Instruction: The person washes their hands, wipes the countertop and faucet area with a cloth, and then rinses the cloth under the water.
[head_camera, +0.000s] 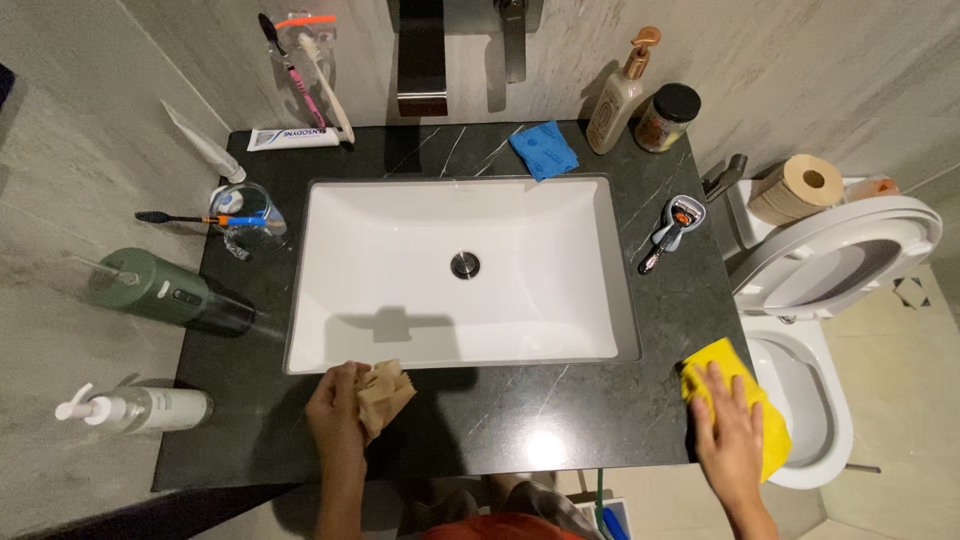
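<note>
The left hand (338, 408) bunches a crumpled brown paper towel (382, 394) at six o'clock of the white rectangular sink (330, 300): light, soft, tearable; the right hand (728, 428) lies flat, open, on a limp yellow cloth (770, 430) at the dark stone surface's (560, 410) four o'clock corner

A dark marbled counter (560, 410) (white sink (462, 270) sunk in) carries 1 blue cloth (544, 150), 1 razor (668, 232), 1 yellow cloth (765, 425).

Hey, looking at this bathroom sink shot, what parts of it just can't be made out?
- Head view: the yellow cloth is partly covered by the right hand, so what lies beneath can't be seen.
- The crumpled brown paper is partly wrapped by the left hand.
- The faucet is cut off by the top edge.
- The jar contents are too small to tell.
</note>
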